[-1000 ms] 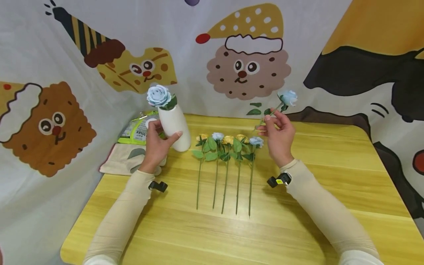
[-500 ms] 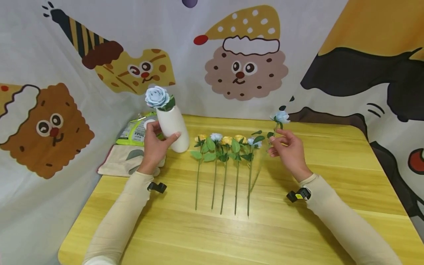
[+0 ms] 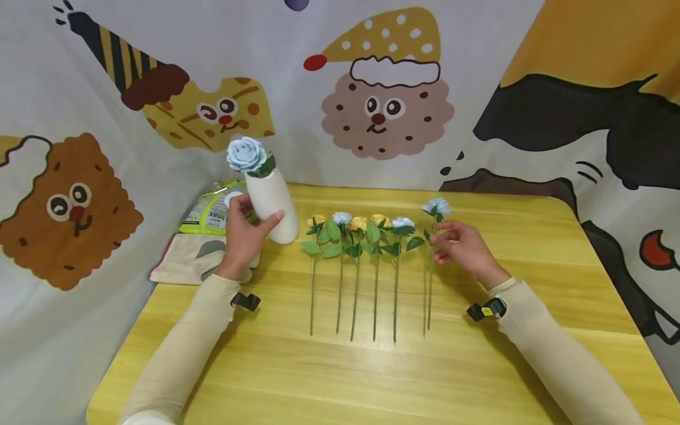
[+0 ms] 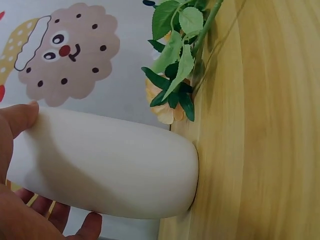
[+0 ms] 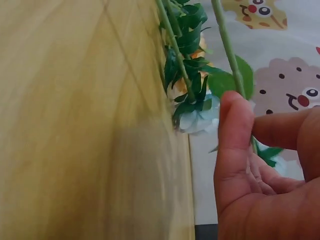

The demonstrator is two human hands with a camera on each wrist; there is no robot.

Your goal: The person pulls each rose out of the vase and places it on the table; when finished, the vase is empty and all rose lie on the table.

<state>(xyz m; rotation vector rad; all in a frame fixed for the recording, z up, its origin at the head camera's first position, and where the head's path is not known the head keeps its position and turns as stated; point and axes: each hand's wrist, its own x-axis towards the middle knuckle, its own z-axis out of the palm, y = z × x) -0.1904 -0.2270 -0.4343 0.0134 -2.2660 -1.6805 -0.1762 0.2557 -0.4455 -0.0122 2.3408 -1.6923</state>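
Note:
My left hand [image 3: 245, 239] grips a white vase [image 3: 274, 206] from its left side, thumb across the front. The vase's base stands on the table in the left wrist view, and a blue rose [image 3: 247, 154] pokes out of its mouth. With thumb and fingers my right hand [image 3: 463, 247] pinches the green stem [image 5: 229, 47] of another artificial blue rose [image 3: 436, 206]. This rose lies nearly parallel to the others, its shadow just left of the stem, slightly above the wood. Left of it, several yellow and blue roses [image 3: 358, 224] lie in a row, stems toward me.
Behind my left hand are a green and grey packet [image 3: 208, 213] and a pale work glove [image 3: 183, 257]. A patterned cloth [image 3: 297, 94] hangs along the table's back edge. The wooden table [image 3: 319, 378] extends toward me in front of the stems.
My right hand has brought its blue rose down from near the back cloth toward the table, right of the row, turning the stem to point toward me. The left hand keeps holding the vase.

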